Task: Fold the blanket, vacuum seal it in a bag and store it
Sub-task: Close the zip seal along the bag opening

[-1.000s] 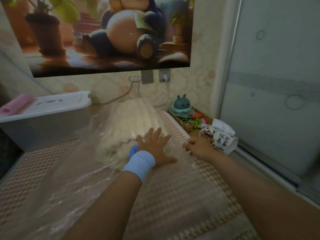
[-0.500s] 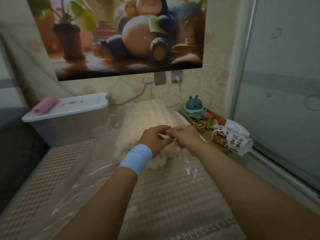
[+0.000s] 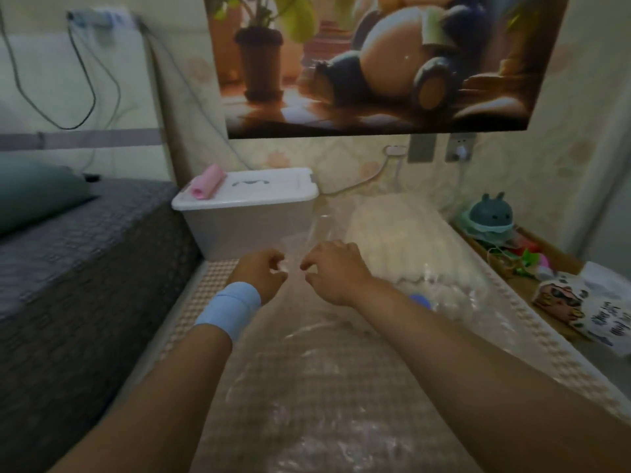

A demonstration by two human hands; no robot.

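A cream folded blanket lies inside a clear plastic vacuum bag spread over a beige checked mat. The bag's blue valve shows just right of my right forearm. My left hand, with a light blue wristband, and my right hand are side by side at the bag's left edge, each pinching the clear plastic between thumb and fingers. The blanket sits to the right of both hands.
A white lidded storage box with a pink roll on its lid stands just beyond the hands. A grey bed lies left. Right are a teal toy, clutter and a printed tissue pack. Cables hang on the wall.
My hands moved left from the middle of the blanket to the bag's left edge and parted slightly. The view swung left, bringing the grey bed into sight.
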